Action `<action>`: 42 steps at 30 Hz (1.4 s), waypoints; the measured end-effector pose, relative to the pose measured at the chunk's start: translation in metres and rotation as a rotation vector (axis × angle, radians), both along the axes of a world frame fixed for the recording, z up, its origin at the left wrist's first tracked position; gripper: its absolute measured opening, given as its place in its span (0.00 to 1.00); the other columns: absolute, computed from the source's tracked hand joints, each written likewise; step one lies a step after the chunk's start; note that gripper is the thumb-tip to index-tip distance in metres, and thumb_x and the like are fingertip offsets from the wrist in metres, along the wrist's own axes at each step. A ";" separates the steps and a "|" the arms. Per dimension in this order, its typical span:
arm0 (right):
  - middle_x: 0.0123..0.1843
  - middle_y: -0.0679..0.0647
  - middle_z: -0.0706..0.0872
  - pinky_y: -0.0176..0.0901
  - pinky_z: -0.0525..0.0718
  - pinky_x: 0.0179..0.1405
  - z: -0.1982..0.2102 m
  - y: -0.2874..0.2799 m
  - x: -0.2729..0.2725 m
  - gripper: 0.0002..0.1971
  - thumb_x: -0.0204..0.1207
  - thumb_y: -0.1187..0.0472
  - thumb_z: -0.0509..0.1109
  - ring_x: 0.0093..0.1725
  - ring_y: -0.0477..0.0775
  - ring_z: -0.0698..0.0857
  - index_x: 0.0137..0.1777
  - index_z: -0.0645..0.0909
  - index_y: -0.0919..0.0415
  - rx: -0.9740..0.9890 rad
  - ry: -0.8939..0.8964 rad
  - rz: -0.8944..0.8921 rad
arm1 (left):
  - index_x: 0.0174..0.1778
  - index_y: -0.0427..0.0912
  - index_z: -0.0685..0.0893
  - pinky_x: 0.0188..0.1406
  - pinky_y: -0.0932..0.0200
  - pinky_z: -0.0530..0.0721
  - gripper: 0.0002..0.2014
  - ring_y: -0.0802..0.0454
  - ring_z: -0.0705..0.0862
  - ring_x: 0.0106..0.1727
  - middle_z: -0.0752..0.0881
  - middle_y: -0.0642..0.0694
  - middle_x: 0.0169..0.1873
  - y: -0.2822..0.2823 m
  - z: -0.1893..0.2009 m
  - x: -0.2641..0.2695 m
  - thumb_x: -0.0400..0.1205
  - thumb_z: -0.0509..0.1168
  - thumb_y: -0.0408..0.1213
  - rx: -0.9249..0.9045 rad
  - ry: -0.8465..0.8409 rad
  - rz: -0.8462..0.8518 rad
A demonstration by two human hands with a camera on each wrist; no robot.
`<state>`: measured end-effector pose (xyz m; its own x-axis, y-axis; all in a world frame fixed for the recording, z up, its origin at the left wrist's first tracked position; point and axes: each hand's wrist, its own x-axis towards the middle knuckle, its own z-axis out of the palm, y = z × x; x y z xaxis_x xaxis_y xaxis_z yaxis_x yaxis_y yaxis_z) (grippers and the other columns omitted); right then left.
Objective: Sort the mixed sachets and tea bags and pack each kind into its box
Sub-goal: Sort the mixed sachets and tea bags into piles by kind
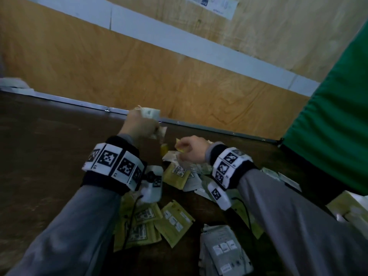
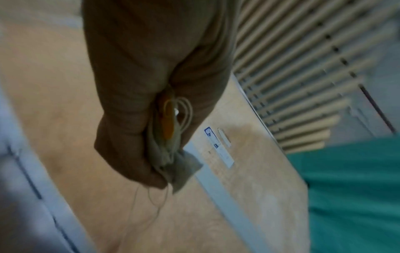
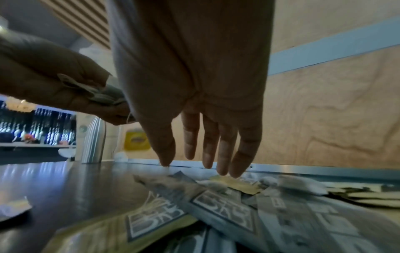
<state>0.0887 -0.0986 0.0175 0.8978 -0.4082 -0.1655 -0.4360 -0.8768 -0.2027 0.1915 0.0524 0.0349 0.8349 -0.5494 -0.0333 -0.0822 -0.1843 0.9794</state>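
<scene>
My left hand (image 1: 139, 124) is raised above the far side of the table and grips a bundle of tea bags (image 1: 149, 113). In the left wrist view the tea bags (image 2: 184, 164) show loose strings and an orange tag. My right hand (image 1: 186, 150) hangs over the mixed pile, fingers (image 3: 223, 154) straight and pointing down, tips just above a small yellow piece (image 3: 236, 184); it holds nothing. Yellow sachets (image 1: 175, 222) and grey-white sachets (image 1: 223, 250) lie scattered on the dark table (image 1: 49, 140) below my wrists.
Pale boxes (image 1: 350, 208) stand at the right edge, partly cut off. A green cloth-covered mass (image 1: 338, 116) rises at the right. A wooden wall panel (image 1: 139, 66) with a metal strip closes the table's far side. A white thing (image 1: 12, 82) sits far left.
</scene>
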 end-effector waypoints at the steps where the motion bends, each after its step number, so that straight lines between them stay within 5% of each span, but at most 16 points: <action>1: 0.67 0.50 0.80 0.43 0.77 0.58 -0.003 0.002 0.008 0.21 0.78 0.50 0.67 0.65 0.53 0.79 0.70 0.75 0.54 -0.028 0.051 0.000 | 0.50 0.32 0.79 0.34 0.54 0.86 0.05 0.41 0.85 0.46 0.85 0.35 0.48 0.001 -0.005 0.006 0.80 0.64 0.26 0.048 -0.066 0.009; 5: 0.67 0.56 0.79 0.49 0.81 0.61 -0.009 0.009 0.029 0.27 0.77 0.49 0.69 0.64 0.57 0.80 0.73 0.72 0.60 -0.118 0.247 -0.010 | 0.59 0.28 0.80 0.58 0.44 0.82 0.13 0.33 0.81 0.60 0.82 0.28 0.59 0.000 -0.023 0.021 0.81 0.63 0.30 0.345 -0.180 0.056; 9: 0.60 0.57 0.83 0.47 0.83 0.52 -0.008 0.003 0.032 0.22 0.73 0.57 0.74 0.59 0.58 0.82 0.66 0.78 0.61 -0.101 0.193 -0.005 | 0.69 0.35 0.72 0.69 0.42 0.74 0.27 0.34 0.68 0.73 0.73 0.31 0.69 -0.003 -0.023 0.022 0.77 0.69 0.42 0.464 -0.256 0.043; 14: 0.38 0.48 0.82 0.40 0.78 0.35 0.010 -0.005 0.019 0.09 0.68 0.65 0.78 0.41 0.49 0.82 0.42 0.81 0.55 0.099 -0.226 -0.102 | 0.61 0.33 0.84 0.55 0.54 0.79 0.18 0.46 0.83 0.54 0.86 0.37 0.59 -0.013 -0.018 -0.006 0.83 0.64 0.43 0.184 -0.206 -0.189; 18: 0.35 0.52 0.84 0.31 0.83 0.29 0.032 0.009 0.010 0.18 0.63 0.78 0.78 0.30 0.41 0.85 0.51 0.79 0.66 0.521 -0.470 -0.125 | 0.55 0.32 0.86 0.36 0.61 0.78 0.18 0.48 0.82 0.39 0.88 0.38 0.43 -0.017 -0.015 -0.018 0.84 0.62 0.44 0.073 -0.022 -0.286; 22: 0.45 0.55 0.87 0.44 0.88 0.41 0.043 0.016 0.003 0.24 0.60 0.78 0.80 0.40 0.50 0.88 0.49 0.74 0.59 0.568 -0.413 -0.079 | 0.60 0.38 0.82 0.32 0.62 0.85 0.12 0.53 0.83 0.38 0.86 0.41 0.44 -0.014 -0.015 -0.016 0.82 0.66 0.35 -0.001 0.006 -0.217; 25: 0.49 0.54 0.85 0.39 0.85 0.31 0.045 0.007 -0.004 0.20 0.64 0.73 0.79 0.43 0.54 0.86 0.49 0.74 0.56 0.488 -0.393 -0.075 | 0.55 0.42 0.84 0.53 0.58 0.85 0.08 0.48 0.85 0.52 0.86 0.40 0.55 -0.007 -0.019 -0.002 0.82 0.65 0.35 0.101 -0.129 -0.037; 27: 0.47 0.55 0.84 0.35 0.83 0.29 0.042 -0.006 -0.009 0.15 0.69 0.70 0.77 0.43 0.53 0.86 0.48 0.75 0.57 0.391 -0.362 -0.108 | 0.60 0.39 0.82 0.61 0.53 0.81 0.12 0.44 0.82 0.59 0.83 0.39 0.60 -0.002 -0.023 0.007 0.82 0.64 0.35 0.273 -0.246 0.022; 31: 0.48 0.54 0.86 0.41 0.83 0.47 0.027 -0.037 -0.014 0.08 0.71 0.65 0.75 0.52 0.53 0.85 0.48 0.81 0.57 0.036 -0.079 -0.177 | 0.60 0.39 0.79 0.62 0.45 0.81 0.16 0.40 0.81 0.60 0.83 0.39 0.58 0.000 -0.023 0.011 0.78 0.68 0.40 0.394 -0.372 0.044; 34: 0.63 0.50 0.81 0.46 0.79 0.57 0.021 -0.034 -0.013 0.28 0.67 0.46 0.78 0.65 0.54 0.79 0.66 0.76 0.52 0.090 0.221 -0.150 | 0.59 0.41 0.82 0.63 0.46 0.81 0.13 0.43 0.83 0.58 0.85 0.42 0.56 -0.007 -0.019 0.002 0.79 0.69 0.40 0.303 -0.366 -0.008; 38: 0.82 0.51 0.58 0.60 0.68 0.74 -0.001 -0.009 -0.008 0.54 0.57 0.29 0.74 0.80 0.60 0.62 0.81 0.52 0.41 0.019 0.477 -0.060 | 0.67 0.39 0.81 0.67 0.50 0.80 0.21 0.46 0.82 0.63 0.84 0.42 0.63 -0.016 -0.023 -0.007 0.79 0.70 0.41 0.290 -0.337 -0.157; 40: 0.82 0.53 0.57 0.65 0.70 0.72 -0.014 -0.005 -0.008 0.58 0.49 0.26 0.76 0.79 0.65 0.63 0.79 0.49 0.33 -0.078 0.508 -0.005 | 0.66 0.37 0.81 0.63 0.51 0.82 0.21 0.46 0.83 0.61 0.84 0.41 0.62 -0.020 -0.024 -0.011 0.79 0.70 0.40 0.310 -0.342 -0.208; 42: 0.77 0.56 0.66 0.62 0.77 0.66 -0.016 -0.008 -0.013 0.53 0.54 0.34 0.80 0.73 0.64 0.71 0.78 0.56 0.38 -0.051 0.446 0.037 | 0.65 0.37 0.82 0.59 0.51 0.84 0.19 0.46 0.84 0.58 0.85 0.40 0.60 -0.021 -0.021 -0.016 0.79 0.69 0.40 0.308 -0.355 -0.240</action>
<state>0.0759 -0.1061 0.0011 0.7576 -0.3951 -0.5196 -0.4392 -0.8974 0.0420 0.1759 0.0317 0.0134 0.6759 -0.7360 0.0385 -0.4742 -0.3943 0.7872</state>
